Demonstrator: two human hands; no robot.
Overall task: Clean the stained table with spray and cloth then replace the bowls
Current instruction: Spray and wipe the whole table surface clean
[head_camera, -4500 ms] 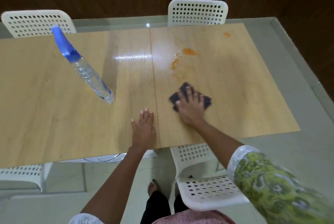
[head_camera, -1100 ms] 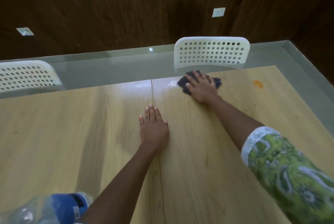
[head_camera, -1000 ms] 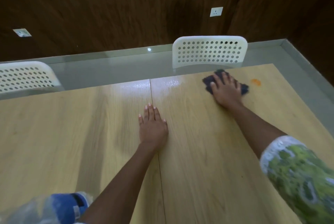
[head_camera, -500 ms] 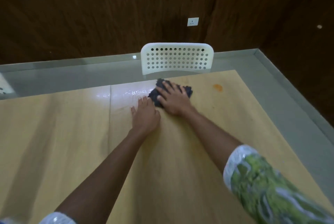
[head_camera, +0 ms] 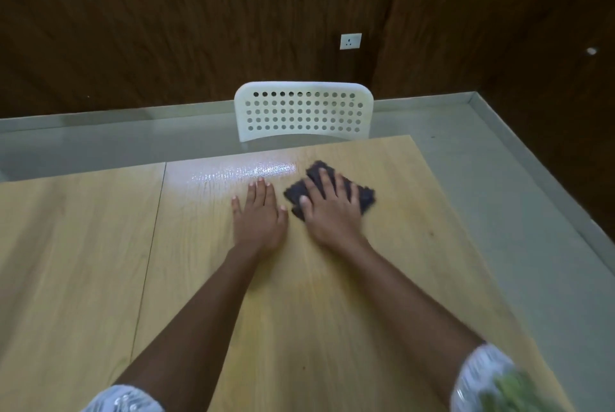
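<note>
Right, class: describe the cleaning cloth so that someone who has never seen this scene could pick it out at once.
Find the light wooden table, then the white perforated chair at its far edge. Just in front of that chair, the right hand presses flat on the cloth. It is the only dark, rough-textured patch on the pale tabletop, beside the bare left hand.

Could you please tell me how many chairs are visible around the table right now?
1. A white perforated chair stands at the far edge of the table, just beyond the cloth. Others may be out of view past the frame edges.
</note>
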